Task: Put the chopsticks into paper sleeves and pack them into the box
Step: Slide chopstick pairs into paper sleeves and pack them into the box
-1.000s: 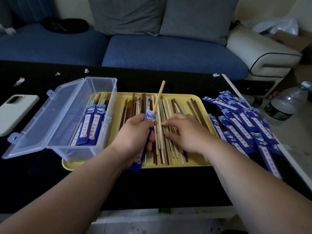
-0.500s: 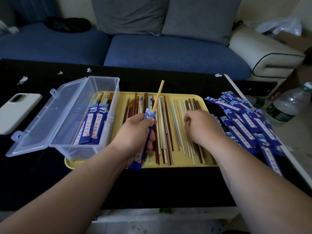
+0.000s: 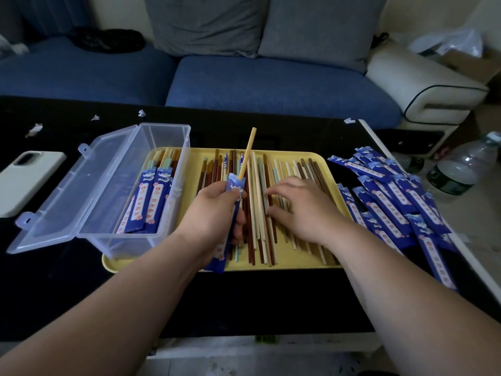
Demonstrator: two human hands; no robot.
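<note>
over the tray (image 3: 287,152), left hand (image 3: 214,213) grips sleeve (image 3: 235,186); relaxed right hand (image 3: 301,210) rests on chopsticks (image 3: 260,240).

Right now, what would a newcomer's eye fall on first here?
The left hand holds a blue paper sleeve with one pale chopstick sticking out, over the yellow tray at centre. The right hand rests on the loose chopsticks there. A clear box stands left, a heap of sleeves right.

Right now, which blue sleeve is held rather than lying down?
The sleeve in the left hand, one pale chopstick sticking out its top. The rest lie in the clear box or in the pile at right.
</note>
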